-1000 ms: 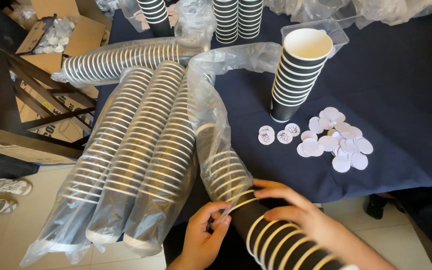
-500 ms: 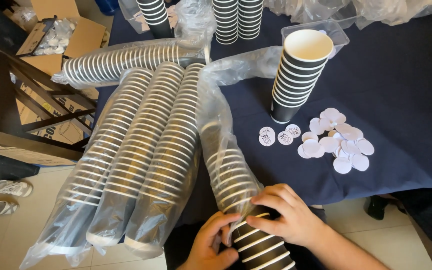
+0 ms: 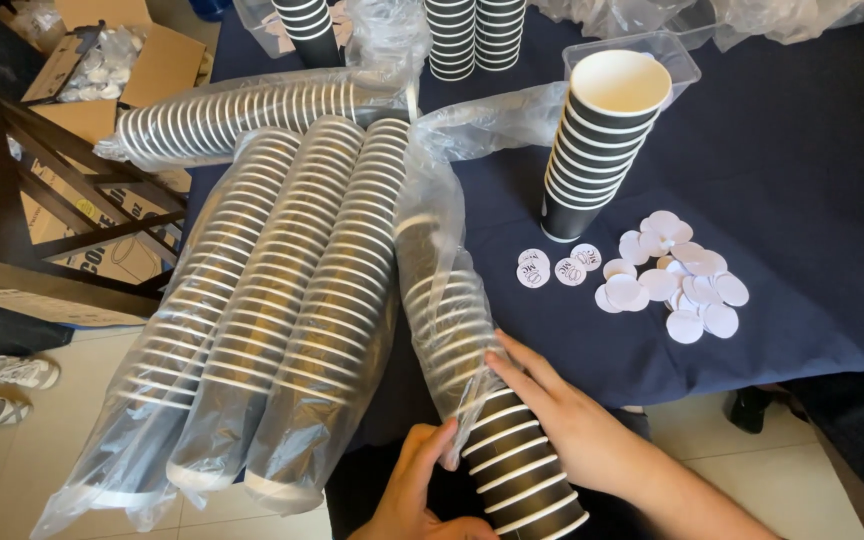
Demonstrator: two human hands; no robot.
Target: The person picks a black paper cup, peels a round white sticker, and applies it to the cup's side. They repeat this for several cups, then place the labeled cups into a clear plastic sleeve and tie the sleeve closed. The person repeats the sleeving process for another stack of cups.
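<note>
A long stack of black paper cups with white rims (image 3: 512,450) lies half out of a clear plastic sleeve (image 3: 442,280) over the table's near edge. My right hand (image 3: 557,410) lies over the stack just below the sleeve's open end, fingers wrapped on the cups. My left hand (image 3: 422,480) is under and left of the stack, thumb against the sleeve's edge. Several round white stickers (image 3: 667,275) lie to the right on the dark blue tablecloth (image 3: 802,200).
Three sleeved cup stacks (image 3: 282,320) lean off the table on the left, another (image 3: 242,115) lies across behind them. An upright cup stack (image 3: 597,140) stands mid-table, more stand at the back. A dark wooden frame (image 3: 42,190), cardboard boxes and shoes are at left.
The cup stack has slid further out of the sleeve toward me. My right hand has shifted down onto the bare cups and my left hand has dropped lower beside them.
</note>
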